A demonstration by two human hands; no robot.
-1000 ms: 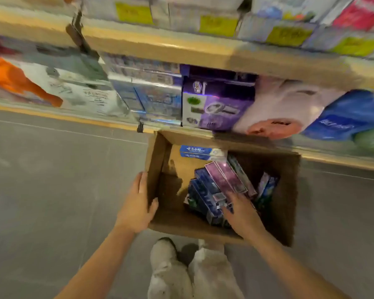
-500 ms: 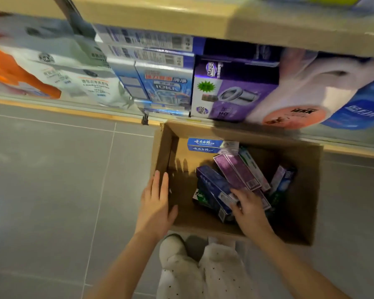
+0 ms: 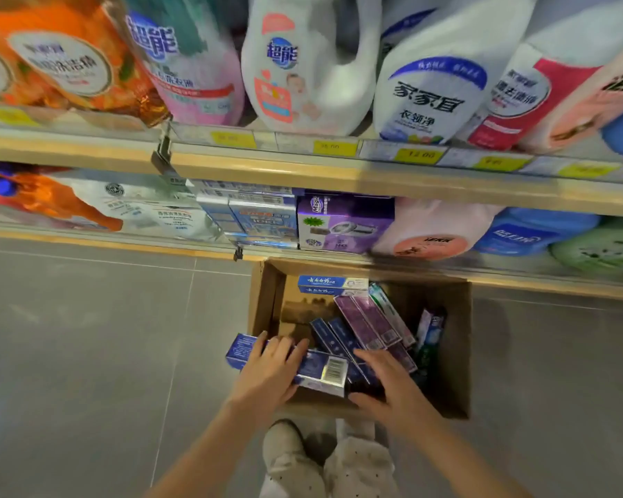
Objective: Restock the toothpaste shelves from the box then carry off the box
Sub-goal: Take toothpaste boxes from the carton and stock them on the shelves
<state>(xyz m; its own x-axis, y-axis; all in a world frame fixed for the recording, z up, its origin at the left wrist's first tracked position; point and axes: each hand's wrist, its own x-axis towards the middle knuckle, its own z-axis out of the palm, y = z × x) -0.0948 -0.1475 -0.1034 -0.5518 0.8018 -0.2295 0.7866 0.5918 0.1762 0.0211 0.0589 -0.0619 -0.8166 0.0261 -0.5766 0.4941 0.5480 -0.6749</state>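
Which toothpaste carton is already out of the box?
The blue carton under the left hand, lying across the cardboard box's left rim; the others sit inside.

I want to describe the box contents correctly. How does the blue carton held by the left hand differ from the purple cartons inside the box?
The blue carton is dark blue; the purple cartons are violet. The blue carton is gripped by the left hand and lies across the cardboard box's left near rim, while the purple cartons lean untouched on the pile inside. Both are long, slim cartons.
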